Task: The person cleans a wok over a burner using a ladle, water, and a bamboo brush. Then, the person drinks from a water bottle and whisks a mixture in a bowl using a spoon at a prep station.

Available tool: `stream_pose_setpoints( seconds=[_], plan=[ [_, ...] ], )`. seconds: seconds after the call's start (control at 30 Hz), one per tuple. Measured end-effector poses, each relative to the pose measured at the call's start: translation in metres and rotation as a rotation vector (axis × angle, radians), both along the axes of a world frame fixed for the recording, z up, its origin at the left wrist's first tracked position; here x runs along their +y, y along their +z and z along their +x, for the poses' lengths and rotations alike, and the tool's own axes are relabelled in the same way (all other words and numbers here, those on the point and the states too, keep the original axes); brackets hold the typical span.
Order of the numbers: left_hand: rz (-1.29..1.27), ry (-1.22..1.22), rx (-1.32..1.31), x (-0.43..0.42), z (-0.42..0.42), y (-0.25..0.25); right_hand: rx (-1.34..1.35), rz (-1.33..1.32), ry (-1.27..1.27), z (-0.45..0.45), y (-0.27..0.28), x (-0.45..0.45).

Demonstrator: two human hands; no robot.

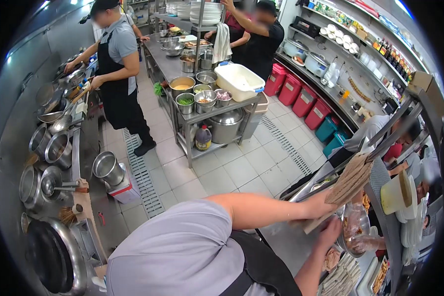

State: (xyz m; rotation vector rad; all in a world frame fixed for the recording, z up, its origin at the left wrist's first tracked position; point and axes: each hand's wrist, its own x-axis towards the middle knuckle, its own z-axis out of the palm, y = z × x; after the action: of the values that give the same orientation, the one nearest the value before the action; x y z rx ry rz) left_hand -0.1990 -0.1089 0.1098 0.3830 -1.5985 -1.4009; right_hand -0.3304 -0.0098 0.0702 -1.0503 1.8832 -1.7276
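The left hand [319, 205] is gripping a brown ribbed bundle [351, 178] toward 3 o'clock, while the right hand [330, 233] is sitting at 4 o'clock beside a metal bowl [365, 222], whether grasping anything I cannot tell

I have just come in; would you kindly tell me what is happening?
The left hand meets the lower end of a brown, ridged bundle, its fingers partly hidden; the right hand is just below. Beside them, a co-worker's gloved-looking hands are in a metal bowl. Farther off, an aproned person stands near metal pots.
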Motion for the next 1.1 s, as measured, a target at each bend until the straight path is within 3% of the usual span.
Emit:
stream_pose_setpoints(
  seconds=[0.03, 0.2, 0.27, 0.3, 0.33, 0.4, 0.47, 0.57, 0.67, 0.77, 0.8, 0.87, 0.93, 1.0, 1.1],
  plan=[
    [0.133, -0.107, -0.110, 0.003, 0.008, -0.005, -0.025, -0.037, -0.001, -0.011, 0.016, -0.008],
    [0.130, -0.138, -0.138, 0.017, 0.063, 0.015, 0.110, -0.278, 0.054, 0.057, 0.091, -0.069],
    [-0.042, -0.036, -0.070, 0.006, 0.071, -0.004, -0.332, -0.162, 0.192, 0.093, 0.100, -0.089],
    [0.052, -0.186, -0.168, 0.006, 0.107, 0.017, -0.519, -0.137, 0.153, 0.105, 0.100, -0.096],
    [0.057, -0.169, -0.164, 0.004, 0.127, 0.011, -0.517, -0.128, 0.170, 0.107, 0.094, -0.104],
    [-0.064, -0.180, -0.113, -0.003, 0.160, -0.018, -0.606, -0.242, 0.141, 0.083, 0.071, -0.119],
    [0.027, -0.398, -0.549, -0.016, 0.215, -0.067, -0.608, -0.234, 0.151, 0.063, 0.057, -0.119],
    [0.005, -0.184, -0.786, 0.012, 0.349, -0.146, -0.498, -0.219, 0.171, 0.028, 0.044, -0.105],
    [0.165, -0.016, -1.257, 0.059, 0.483, -0.262, -0.452, -0.186, 0.199, 0.020, 0.053, -0.089],
    [0.285, -0.008, -1.727, 0.140, 0.599, -0.357, -0.462, -0.200, 0.174, 0.017, 0.045, -0.096],
    [0.336, -0.007, -1.814, 0.175, 0.632, -0.373, -0.488, -0.212, 0.178, 0.018, 0.043, -0.097],
    [0.849, 0.407, -1.791, 0.234, 0.653, -0.318, -0.469, -0.232, 0.148, 0.035, 0.047, -0.102],
    [1.021, 0.346, -1.808, 0.275, 0.678, -0.331, -0.457, -0.302, 0.041, 0.040, 0.046, -0.107],
    [1.039, 0.161, -1.799, 0.293, 0.682, -0.352, -0.445, -0.292, 0.057, 0.040, 0.049, -0.103],
    [0.830, -0.048, -1.708, 0.271, 0.669, -0.383, -0.464, -0.253, 0.131, 0.018, 0.044, -0.102]
  ],
)
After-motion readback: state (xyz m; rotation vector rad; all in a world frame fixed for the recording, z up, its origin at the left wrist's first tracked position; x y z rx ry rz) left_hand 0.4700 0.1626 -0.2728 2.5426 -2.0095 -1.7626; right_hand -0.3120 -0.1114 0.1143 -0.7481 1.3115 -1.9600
